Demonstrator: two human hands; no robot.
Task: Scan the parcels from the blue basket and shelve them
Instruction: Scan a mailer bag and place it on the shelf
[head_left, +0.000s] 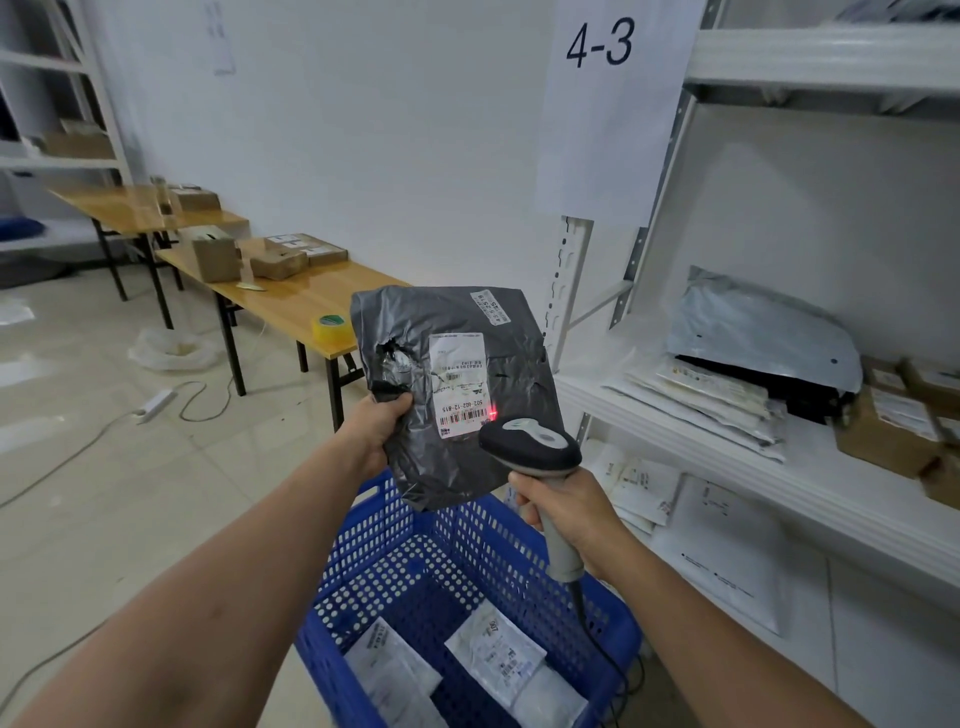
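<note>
Grey plastic parcel gripped in left hand above blue basket; right hand clasps scanner, red dot on label. Scanning underway; next, shelf at 3 o'clock.

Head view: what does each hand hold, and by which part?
The left hand grips the grey parcel by its left edge, below the tear. The right hand grips the scanner by its handle.
</note>
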